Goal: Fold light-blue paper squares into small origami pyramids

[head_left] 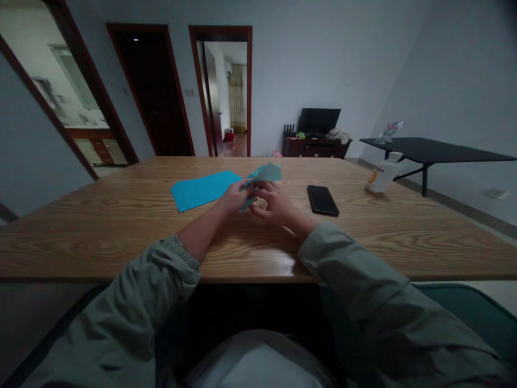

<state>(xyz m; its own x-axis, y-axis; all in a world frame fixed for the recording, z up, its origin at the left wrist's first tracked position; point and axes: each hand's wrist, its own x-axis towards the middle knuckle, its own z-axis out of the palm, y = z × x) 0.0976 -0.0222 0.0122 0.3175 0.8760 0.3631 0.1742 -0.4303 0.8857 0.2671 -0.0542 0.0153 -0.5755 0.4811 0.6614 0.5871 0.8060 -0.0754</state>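
Head cam (only view here, 12 = straight away from the person): the folded paper [267, 172] is up in both hands, roughly mid-table, w/ the table [121, 237] below. Long axis looks approx 7 to 1 o'clock. The wide end sticks out toward 1 o'clock from the fingers, a smaller bit pokes out around 7, so the grip's near the middle afaict.

L hand [233, 197] comes in on the 8 o'clock side, fingers pinched on the paper. R hand [275, 201] is at approx 4, fingers curled, tips at the paper, w/ a gap btwn thumb and index. Can't tell if it's actually clamped, tbh. Wide end is nearer the R hand imo.

Other stuff: blue sheet [202, 190] lies flat at 9–10 o'clock, just beside the L hand. Phone [322, 200] is at 3 from the R hand, bottle [382, 175] stands farther out, btwn 2 and 3.
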